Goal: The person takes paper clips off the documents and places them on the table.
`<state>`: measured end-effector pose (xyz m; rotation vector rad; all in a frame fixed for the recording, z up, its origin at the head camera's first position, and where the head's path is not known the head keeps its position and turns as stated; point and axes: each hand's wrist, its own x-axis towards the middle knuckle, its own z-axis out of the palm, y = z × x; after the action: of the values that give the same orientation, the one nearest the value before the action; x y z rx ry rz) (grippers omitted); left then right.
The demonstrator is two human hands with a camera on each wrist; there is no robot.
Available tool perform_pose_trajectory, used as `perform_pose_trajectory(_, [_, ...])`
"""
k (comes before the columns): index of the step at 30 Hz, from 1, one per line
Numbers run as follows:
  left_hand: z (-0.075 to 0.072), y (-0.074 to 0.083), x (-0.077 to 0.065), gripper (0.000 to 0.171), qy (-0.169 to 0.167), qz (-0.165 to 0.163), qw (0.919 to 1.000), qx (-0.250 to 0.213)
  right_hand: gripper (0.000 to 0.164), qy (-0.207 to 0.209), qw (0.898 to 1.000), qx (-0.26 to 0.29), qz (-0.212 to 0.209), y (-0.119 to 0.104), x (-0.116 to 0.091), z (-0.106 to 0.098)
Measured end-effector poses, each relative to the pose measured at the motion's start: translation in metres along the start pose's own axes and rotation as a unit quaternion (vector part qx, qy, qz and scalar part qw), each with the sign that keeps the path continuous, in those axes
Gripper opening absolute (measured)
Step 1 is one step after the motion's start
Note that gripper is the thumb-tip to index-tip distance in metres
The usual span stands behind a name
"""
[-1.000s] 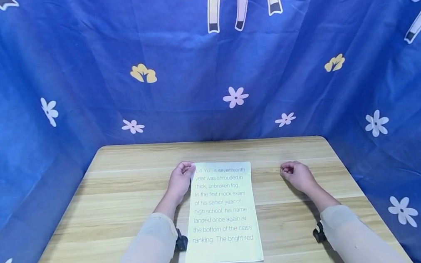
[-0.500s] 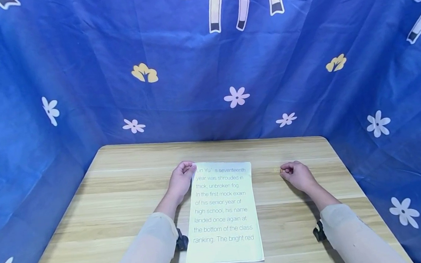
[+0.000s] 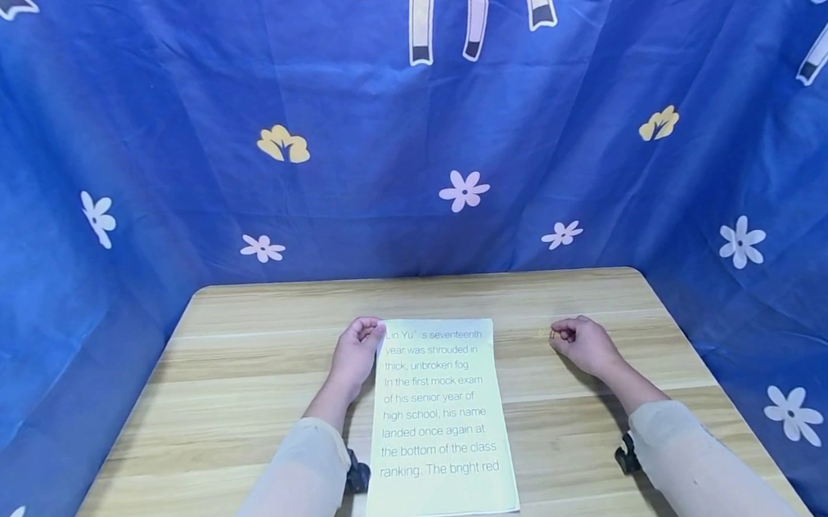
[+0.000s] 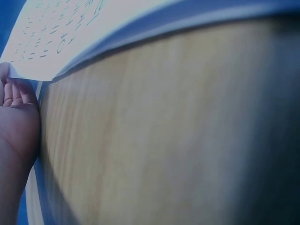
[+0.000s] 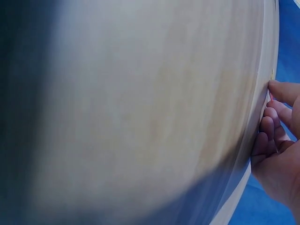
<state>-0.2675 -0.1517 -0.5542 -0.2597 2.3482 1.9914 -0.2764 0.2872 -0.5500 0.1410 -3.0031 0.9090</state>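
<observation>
A white sheet of paper [image 3: 442, 494] printed with large lines of English text lies upright to the viewer on the wooden table. The person's left hand [image 3: 355, 352] pinches its top left corner. In the left wrist view the paper [image 4: 35, 70] has its near edge bowed up off the wood, and the left hand [image 4: 18, 117] is at its corner. Right of the sheet, the right hand [image 3: 586, 344] pinches a tiny thin reddish piece [image 5: 271, 96] between thumb and index finger, its other fingers curled. I cannot tell what the piece is. A small yellowish thing [image 3: 542, 333] shows just left of those fingertips.
The pale wood-grain table [image 3: 243, 331] has rounded far corners. A blue curtain [image 3: 377, 179] with flowers and animal figures encloses the back and sides. Black straps [image 3: 356, 472] with cameras sit at both wrists, beside light sleeves [image 3: 286, 491].
The hands and the sheet stay nearly where they were. Only the right fingertips shift very slightly around the tiny piece.
</observation>
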Motion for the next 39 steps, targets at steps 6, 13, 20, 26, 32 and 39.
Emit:
perform_pose_trajectory(6, [0.0008, 0.0008, -0.0006, 0.024, 0.004, 0.000, 1.0000, -0.001, 0.035, -0.003, 1.000, -0.004, 0.001, 0.0007, -0.0008, -0.0006])
perform_pose_trajectory(13, [0.0006, -0.0005, 0.0006, 0.024, 0.004, 0.002, 1.0000, 0.000, 0.039, -0.010, 1.000, -0.003, -0.017, 0.0040, -0.0010, -0.0007])
perform_pose_trajectory(20, [0.0008, -0.0020, 0.0016, 0.024, 0.004, 0.001, 1.0000, 0.000, 0.035, -0.011, 0.999, -0.003, -0.032, 0.0052, -0.0032, -0.0039])
perform_pose_trajectory(26, [0.0010, -0.0035, 0.0015, 0.024, 0.008, 0.006, 0.9999, 0.004, 0.036, -0.013, 1.000, 0.006, -0.027, 0.0056, -0.0042, -0.0044])
perform_pose_trajectory(32, [0.0009, -0.0038, 0.0011, 0.026, 0.008, 0.006, 0.9999, 0.009, 0.037, -0.028, 0.999, 0.016, -0.008, 0.0055, -0.0048, -0.0051])
perform_pose_trajectory(39, [0.0016, -0.0042, 0.0030, 0.024, 0.008, 0.007, 0.9999, 0.008, 0.037, -0.033, 0.999, 0.022, -0.005, 0.0077, -0.0047, -0.0069])
